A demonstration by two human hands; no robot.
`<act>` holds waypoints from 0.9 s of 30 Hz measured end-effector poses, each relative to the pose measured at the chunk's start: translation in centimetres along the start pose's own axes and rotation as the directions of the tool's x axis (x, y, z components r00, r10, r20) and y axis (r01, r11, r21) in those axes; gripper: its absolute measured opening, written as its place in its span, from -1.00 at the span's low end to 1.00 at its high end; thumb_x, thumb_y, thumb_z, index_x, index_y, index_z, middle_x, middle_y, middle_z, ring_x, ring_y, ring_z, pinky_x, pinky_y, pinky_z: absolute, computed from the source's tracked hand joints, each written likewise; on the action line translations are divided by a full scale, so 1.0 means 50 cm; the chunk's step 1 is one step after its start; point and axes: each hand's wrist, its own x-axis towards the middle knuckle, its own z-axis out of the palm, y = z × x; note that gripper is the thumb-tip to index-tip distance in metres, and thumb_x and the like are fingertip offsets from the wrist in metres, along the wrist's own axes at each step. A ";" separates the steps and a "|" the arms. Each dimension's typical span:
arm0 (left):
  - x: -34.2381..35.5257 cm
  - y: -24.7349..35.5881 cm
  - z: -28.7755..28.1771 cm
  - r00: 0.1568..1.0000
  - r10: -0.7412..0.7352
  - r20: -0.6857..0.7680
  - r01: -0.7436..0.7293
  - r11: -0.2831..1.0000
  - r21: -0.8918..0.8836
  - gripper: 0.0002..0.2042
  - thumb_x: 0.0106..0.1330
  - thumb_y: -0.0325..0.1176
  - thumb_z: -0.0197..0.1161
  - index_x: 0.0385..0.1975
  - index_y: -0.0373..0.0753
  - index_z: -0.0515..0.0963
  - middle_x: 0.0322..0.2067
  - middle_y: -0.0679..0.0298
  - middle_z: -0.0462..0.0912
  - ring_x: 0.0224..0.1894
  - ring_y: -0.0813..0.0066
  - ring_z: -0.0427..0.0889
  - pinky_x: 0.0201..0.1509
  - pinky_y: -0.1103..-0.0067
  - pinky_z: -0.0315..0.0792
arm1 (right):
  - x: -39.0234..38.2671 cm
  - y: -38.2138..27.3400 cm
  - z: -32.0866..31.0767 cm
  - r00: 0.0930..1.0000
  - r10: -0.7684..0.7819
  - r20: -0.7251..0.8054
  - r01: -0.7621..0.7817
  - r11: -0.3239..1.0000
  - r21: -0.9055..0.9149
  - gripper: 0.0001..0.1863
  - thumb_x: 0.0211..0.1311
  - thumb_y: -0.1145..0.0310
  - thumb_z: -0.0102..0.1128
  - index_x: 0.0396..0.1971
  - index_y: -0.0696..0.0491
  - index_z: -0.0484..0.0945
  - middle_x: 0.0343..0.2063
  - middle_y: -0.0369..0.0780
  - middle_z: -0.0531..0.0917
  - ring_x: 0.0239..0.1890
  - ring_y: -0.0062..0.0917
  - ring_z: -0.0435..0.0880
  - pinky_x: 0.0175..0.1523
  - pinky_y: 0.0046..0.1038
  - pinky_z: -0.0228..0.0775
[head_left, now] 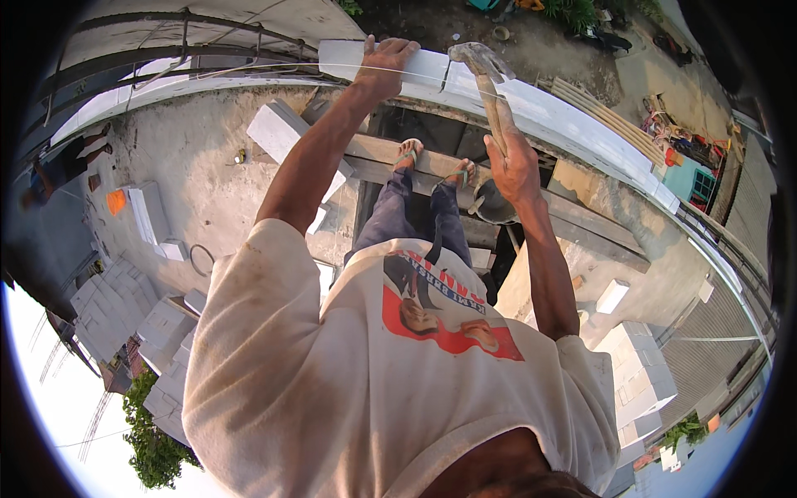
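Note:
My left hand (pixel 385 68) lies on top of a white block (pixel 342 61) in the row along the wall, its fingers stretched over the far edge. In my right hand (pixel 516 170) is a hammer (pixel 495 108), gripped by its wooden handle. Its dusty grey head is up near a joint between two blocks; whether it touches them I cannot tell. Right of that joint the white row of blocks (pixel 548 112) carries on along the wall. A thin pale string (pixel 290 66) runs along the row, past my left hand.
My feet (pixel 409 153) in sandals stand on wooden planks (pixel 432 162) over a dark opening. A black bucket (pixel 496 204) hangs or sits beside them. White blocks (pixel 278 133) lie on the left, with stacks (pixel 635 369) behind. Steel bars (pixel 183 41) run along the far left edge. Another person (pixel 62 170) is at the left.

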 end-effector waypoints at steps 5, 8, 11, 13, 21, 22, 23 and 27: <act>0.006 0.008 -0.006 0.999 0.003 -0.038 -0.004 1.000 -0.025 -0.33 0.11 -0.61 0.29 0.33 -0.09 0.47 0.27 0.25 0.52 0.40 0.13 0.43 0.58 -0.15 0.02 | 0.023 0.029 0.012 0.983 -0.032 0.179 0.071 0.973 -0.218 -0.18 0.33 0.46 0.27 0.56 -0.24 0.20 -0.25 0.01 0.69 -0.27 -0.07 0.74 -0.17 -0.09 0.62; -0.004 0.002 0.005 0.998 0.005 -0.060 -0.006 1.000 -0.015 -0.32 0.10 -0.61 0.30 0.33 -0.08 0.47 0.25 0.24 0.53 0.40 0.12 0.43 0.58 -0.14 0.02 | 0.023 0.011 0.005 0.979 -0.031 0.199 0.075 0.974 -0.215 -0.12 0.33 0.46 0.27 0.59 -0.31 0.13 -0.34 -0.01 0.65 -0.34 -0.05 0.72 -0.23 -0.06 0.60; -0.003 0.005 0.008 0.996 0.018 -0.087 -0.021 0.999 -0.028 -0.33 0.10 -0.61 0.30 0.32 -0.08 0.48 0.25 0.24 0.53 0.39 0.12 0.44 0.58 -0.14 0.02 | 0.017 0.021 0.019 0.984 -0.084 0.154 0.112 0.977 -0.183 -0.09 0.32 0.47 0.26 0.60 -0.32 0.08 -0.35 -0.01 0.64 -0.37 -0.05 0.71 -0.25 -0.04 0.60; 0.001 0.006 0.001 0.998 0.021 -0.066 -0.023 0.999 -0.029 -0.34 0.12 -0.60 0.29 0.32 -0.08 0.48 0.25 0.23 0.53 0.40 0.13 0.43 0.59 -0.13 0.01 | 0.023 0.029 0.020 0.977 -0.058 0.204 0.107 0.966 -0.234 -0.08 0.32 0.47 0.26 0.61 -0.33 0.07 -0.33 0.00 0.64 -0.38 -0.05 0.71 -0.26 -0.04 0.60; -0.008 0.019 -0.001 0.999 0.011 -0.050 -0.012 1.000 -0.025 -0.37 0.15 -0.59 0.27 0.31 -0.08 0.47 0.24 0.23 0.54 0.40 0.15 0.42 0.59 -0.12 0.00 | 0.019 0.035 0.013 0.943 0.025 0.331 0.113 0.913 -0.392 -0.10 0.34 0.43 0.23 0.61 -0.40 0.06 -0.35 0.00 0.63 -0.45 -0.08 0.72 -0.35 -0.08 0.62; -0.009 0.015 -0.001 0.999 0.000 -0.053 -0.001 1.000 -0.019 -0.37 0.15 -0.59 0.27 0.31 -0.09 0.47 0.24 0.23 0.53 0.40 0.15 0.41 0.59 -0.12 0.00 | 0.022 0.032 0.011 0.948 0.006 0.319 0.120 0.920 -0.373 -0.10 0.34 0.44 0.23 0.61 -0.40 0.06 -0.36 -0.01 0.62 -0.45 -0.08 0.72 -0.36 -0.09 0.62; -0.008 0.012 -0.002 0.998 -0.011 -0.056 0.010 1.000 -0.013 -0.37 0.14 -0.59 0.27 0.31 -0.09 0.47 0.24 0.23 0.53 0.41 0.15 0.41 0.59 -0.12 0.00 | 0.022 0.023 0.007 0.952 -0.014 0.306 0.127 0.927 -0.353 -0.09 0.34 0.44 0.23 0.61 -0.40 0.06 -0.37 -0.02 0.62 -0.46 -0.09 0.71 -0.37 -0.10 0.62; -0.003 0.015 -0.008 1.000 0.011 -0.023 -0.011 1.000 0.003 -0.29 0.09 -0.57 0.36 0.35 -0.07 0.42 0.27 0.25 0.50 0.41 0.16 0.40 0.59 -0.12 0.02 | 0.014 0.028 0.014 0.974 -0.143 0.177 0.183 0.955 -0.232 -0.08 0.32 0.45 0.23 0.61 -0.40 0.06 -0.41 -0.03 0.61 -0.49 -0.12 0.71 -0.41 -0.13 0.62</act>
